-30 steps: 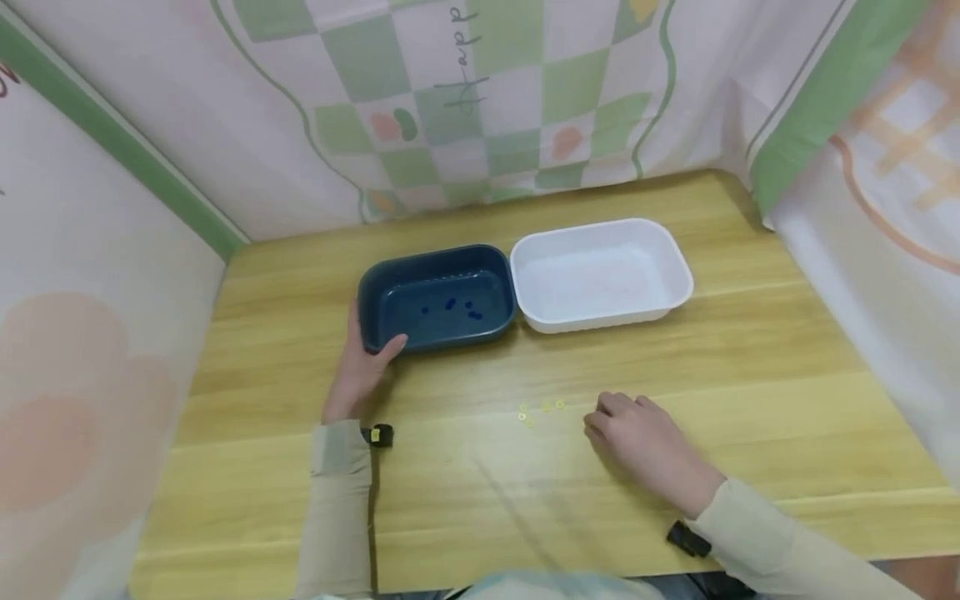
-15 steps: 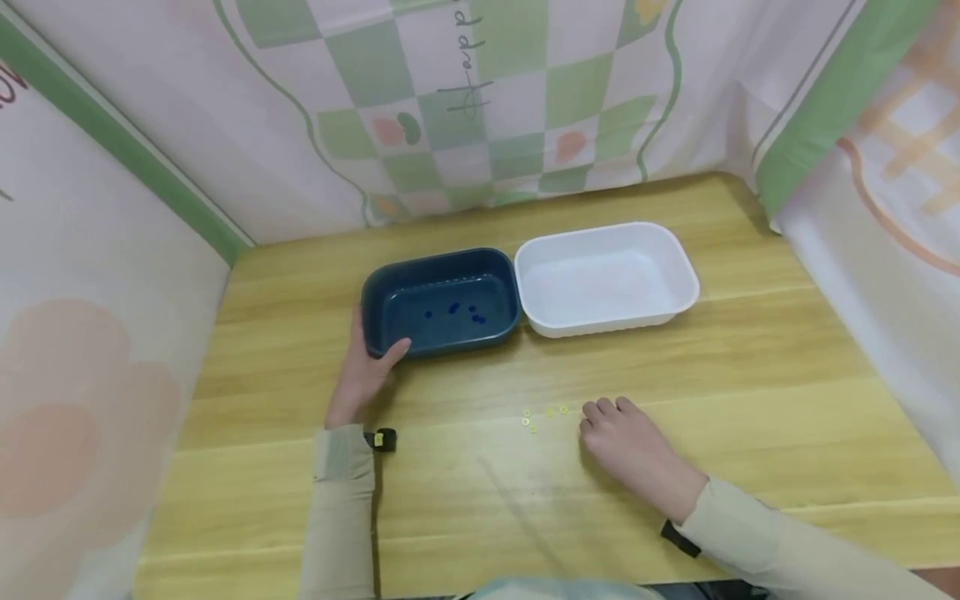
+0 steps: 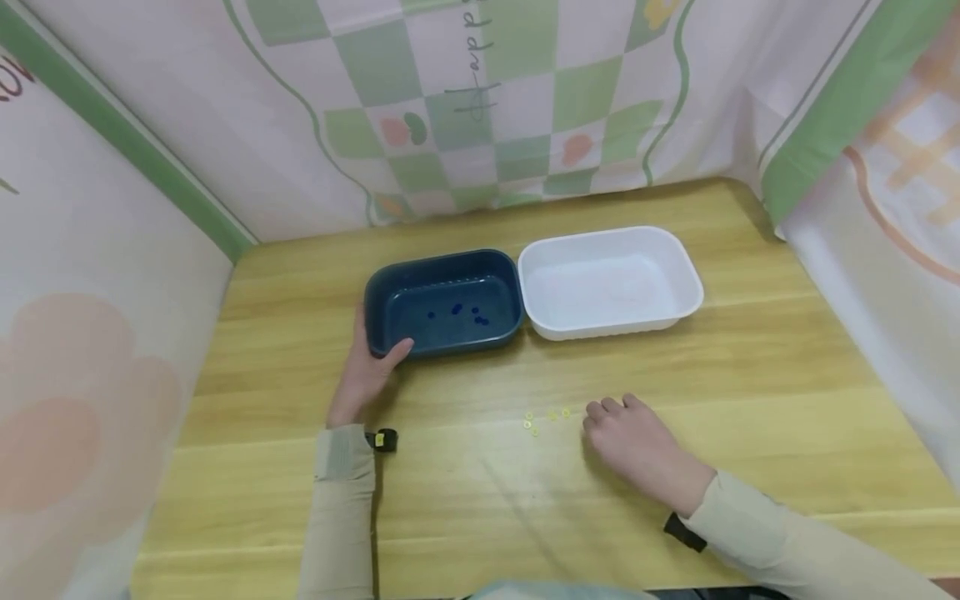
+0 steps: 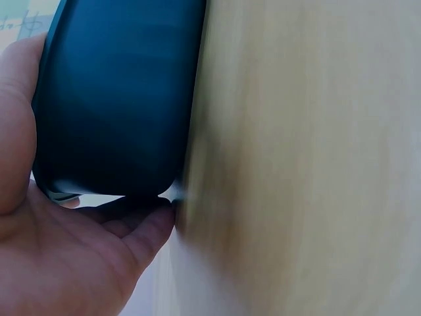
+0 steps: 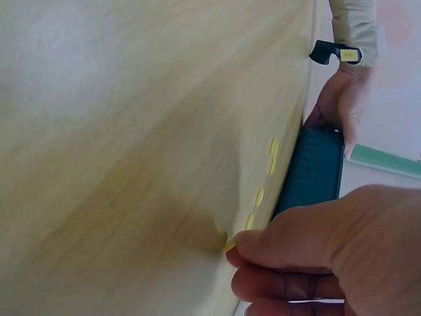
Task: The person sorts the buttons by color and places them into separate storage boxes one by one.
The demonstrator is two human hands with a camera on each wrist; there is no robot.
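In the head view my left hand (image 3: 363, 375) holds the near left corner of a dark blue rectangular dish (image 3: 442, 340), thumb over its rim. The left wrist view shows the palm and fingers against the end wall of the dish (image 4: 118, 99). Several small dark blue pieces (image 3: 457, 309) lie inside it. My right hand (image 3: 637, 446) is low over the table, just right of several small yellow rings (image 3: 566, 412). Between its thumb and forefinger, the right wrist view shows a pinched yellow ring (image 5: 230, 246), mostly covered by the fingertips.
A white rectangular dish (image 3: 611, 325) stands right against the blue one. Both rest on a wood-grain table (image 3: 450, 500). A patterned curtain (image 3: 525, 108) hangs behind the table's back edge, with cloth on both sides too.
My right hand has shifted slightly left, closer to the yellow rings, with its fingers drawn in. The left hand keeps its hold on the blue dish. The head view has shifted slightly.
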